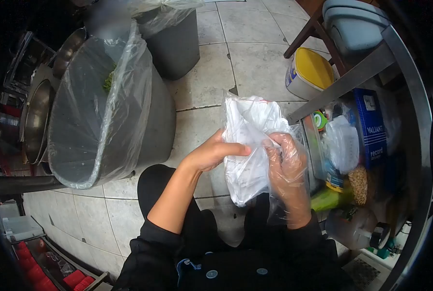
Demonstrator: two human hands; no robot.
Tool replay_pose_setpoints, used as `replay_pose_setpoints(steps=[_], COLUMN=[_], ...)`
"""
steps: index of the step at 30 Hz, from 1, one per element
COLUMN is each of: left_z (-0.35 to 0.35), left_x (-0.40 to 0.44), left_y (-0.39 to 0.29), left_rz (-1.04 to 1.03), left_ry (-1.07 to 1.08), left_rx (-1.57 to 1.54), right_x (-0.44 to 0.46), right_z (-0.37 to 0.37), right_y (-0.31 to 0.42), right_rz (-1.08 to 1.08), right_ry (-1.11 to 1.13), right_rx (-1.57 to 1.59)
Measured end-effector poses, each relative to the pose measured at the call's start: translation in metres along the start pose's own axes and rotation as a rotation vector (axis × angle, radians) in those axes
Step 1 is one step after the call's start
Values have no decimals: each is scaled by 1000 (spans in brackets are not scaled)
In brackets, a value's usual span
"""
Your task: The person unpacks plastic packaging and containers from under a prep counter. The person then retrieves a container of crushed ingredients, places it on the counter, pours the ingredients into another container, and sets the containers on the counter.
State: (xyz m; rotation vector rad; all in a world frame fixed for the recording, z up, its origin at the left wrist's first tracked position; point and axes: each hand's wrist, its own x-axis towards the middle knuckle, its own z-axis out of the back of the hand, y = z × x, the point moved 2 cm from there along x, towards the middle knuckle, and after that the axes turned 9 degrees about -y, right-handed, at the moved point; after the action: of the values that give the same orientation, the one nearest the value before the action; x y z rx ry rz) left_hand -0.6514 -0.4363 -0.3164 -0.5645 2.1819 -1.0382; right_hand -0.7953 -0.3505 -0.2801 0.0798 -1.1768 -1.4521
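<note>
A bundle of thin white plastic bags (245, 177) is held in front of my body, above the tiled floor. Bare and ungloved, my left hand (219, 151) grips its left side, with the thumb lying across the front. Clear, loose plastic covers my right hand (288, 160) down to the wrist. The fingers of that hand are bent and pinch the right side of the bundle near its middle. More transparent plastic hangs below the bundle and around my right wrist.
A grey bin (158, 121) with a clear liner stands at the left, a second bin (177, 48) behind it. At the right, a metal-framed shelf holds a blue box (370, 127), bags and a clear jug (350, 226). A yellow-lidded bucket (314, 67) stands on the floor.
</note>
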Motion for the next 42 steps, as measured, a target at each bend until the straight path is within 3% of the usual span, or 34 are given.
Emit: replay_pose_setpoints(steps=[3,6,8,11,14,18,23,26,29,31,35,42], left_z=[-5,-7,-8,-12,-14,-9,-2,-4,-2,4,1,-1], left_x=[4,5,5,3,2,5,4,6,10,15,15,17], left_y=[1,5,7,5,5,7,0,-8,-7,-3,-1,3], left_rz=[-94,-138,-161,-182,-162,-104,-124,-268,-242,-241,-258,-245], left_ry=[-57,-101,-115,-149,-157,-179,-232,-25,135,16,-29,-71], left_rx=[93,98,101,112,110,86,46,-153,-21,8,0,44], right_x=[-2,2,11,7,1,3,4,0,6,10,8,6], right_z=[1,-5,-3,-6,-7,-7,-5,-5,-5,-6,-13,-13], right_y=[-3,-2,12,-12,-19,-11,-1,0,3,2,-14,-15], right_rz=[-41,39,160,211,74,54,104,55,101,173,208,57], right_ry=[-6,11,14,-93,-94,-73,142,142,153,146,78,54], right_rx=[-41,-53,-247,-139,-49,-65,110,162,62,-43,-34,-48])
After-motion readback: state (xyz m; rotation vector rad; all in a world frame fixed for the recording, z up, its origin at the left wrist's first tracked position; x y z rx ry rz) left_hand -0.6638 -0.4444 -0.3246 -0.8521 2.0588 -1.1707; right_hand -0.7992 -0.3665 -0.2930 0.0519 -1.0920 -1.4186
